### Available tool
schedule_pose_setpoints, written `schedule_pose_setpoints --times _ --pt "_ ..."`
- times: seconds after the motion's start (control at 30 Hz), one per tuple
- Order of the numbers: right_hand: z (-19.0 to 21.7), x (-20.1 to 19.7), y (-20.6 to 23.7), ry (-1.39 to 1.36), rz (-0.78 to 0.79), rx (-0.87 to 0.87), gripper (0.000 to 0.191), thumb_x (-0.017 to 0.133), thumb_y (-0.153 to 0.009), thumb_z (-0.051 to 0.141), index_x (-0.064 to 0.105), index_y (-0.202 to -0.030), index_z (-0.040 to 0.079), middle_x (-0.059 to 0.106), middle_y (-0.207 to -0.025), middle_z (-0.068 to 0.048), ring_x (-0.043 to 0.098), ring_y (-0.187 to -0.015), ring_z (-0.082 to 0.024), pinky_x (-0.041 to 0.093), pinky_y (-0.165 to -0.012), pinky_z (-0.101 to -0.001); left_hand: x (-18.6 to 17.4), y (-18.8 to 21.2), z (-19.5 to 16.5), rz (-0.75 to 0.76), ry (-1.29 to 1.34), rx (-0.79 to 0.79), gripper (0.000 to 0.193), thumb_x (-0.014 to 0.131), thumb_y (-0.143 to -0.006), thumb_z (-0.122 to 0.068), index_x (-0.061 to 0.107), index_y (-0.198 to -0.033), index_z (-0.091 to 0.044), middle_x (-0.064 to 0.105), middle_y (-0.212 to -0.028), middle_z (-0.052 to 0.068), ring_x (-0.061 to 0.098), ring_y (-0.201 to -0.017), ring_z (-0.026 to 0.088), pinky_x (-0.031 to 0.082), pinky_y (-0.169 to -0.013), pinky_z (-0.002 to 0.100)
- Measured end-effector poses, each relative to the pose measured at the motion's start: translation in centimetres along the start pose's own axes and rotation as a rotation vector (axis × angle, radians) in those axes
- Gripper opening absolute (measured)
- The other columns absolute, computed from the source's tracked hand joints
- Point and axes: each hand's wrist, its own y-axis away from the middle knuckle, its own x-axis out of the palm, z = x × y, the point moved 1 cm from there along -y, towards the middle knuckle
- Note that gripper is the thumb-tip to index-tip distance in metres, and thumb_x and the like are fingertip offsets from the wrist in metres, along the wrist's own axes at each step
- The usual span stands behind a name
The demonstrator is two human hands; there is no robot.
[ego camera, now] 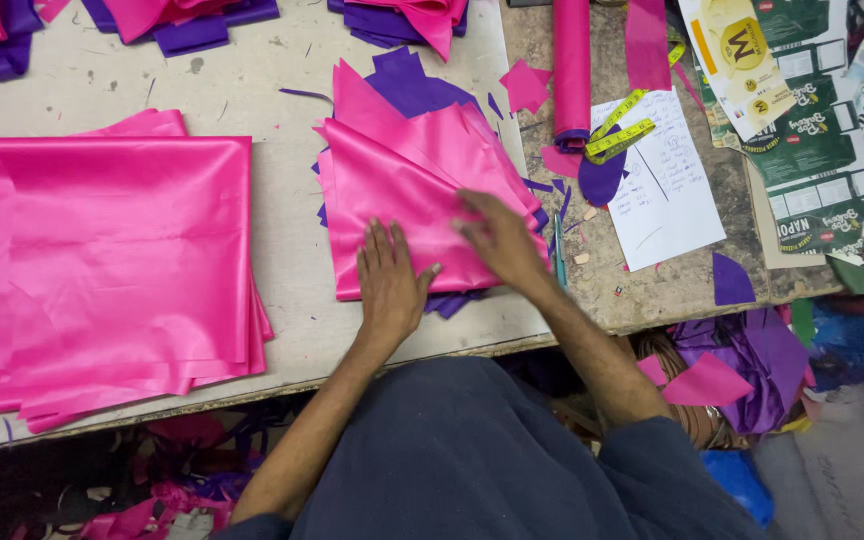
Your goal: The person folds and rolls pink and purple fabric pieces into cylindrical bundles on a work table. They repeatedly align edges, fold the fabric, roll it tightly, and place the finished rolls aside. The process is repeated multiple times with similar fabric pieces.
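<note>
A small stack of shiny pink fabric squares lies on the worktable, with purple pieces showing under its edges. My left hand rests flat on the near edge of this stack, fingers spread. My right hand presses on the stack's right side, fingers pointing left. Neither hand grips anything. A larger pile of pink fabric squares lies to the left, apart from both hands.
A pink fabric roll, a yellow tape measure and a written white sheet lie right of the stack. Purple and pink pieces sit along the far edge. Printed cartons are at the right. Scraps cover the floor.
</note>
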Motion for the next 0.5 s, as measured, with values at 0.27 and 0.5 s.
schedule_pose_setpoints --times 0.27,0.5 --pt "-3.8 -3.6 -5.2 0.311 -0.075 0.316 0.121 0.073 -0.075 0.068 0.022 -0.158 -0.003 0.026 -0.155 -0.038 0.041 -0.138 -0.046 0.044 -0.11 -0.0554 2.5 -5.3 0.6 0.045 -0.161 -0.029 0.101 0.037 -0.095 -0.079 0.011 -0.166 -0.012 -0.004 -0.169 0.029 -0.005 -0.158 0.039 -0.006 -0.122 0.065" --pt "-3.1 -3.6 -5.7 0.153 -0.025 0.171 0.104 0.093 -0.063 0.044 0.048 -0.14 -0.008 0.07 -0.123 -0.026 0.073 -0.106 -0.033 0.059 -0.095 -0.0422 2.3 -7.9 1.5 0.103 -0.29 0.046 0.098 0.025 -0.093 -0.085 0.013 -0.167 -0.022 -0.001 -0.169 0.027 -0.001 -0.158 0.038 -0.007 -0.122 0.065"
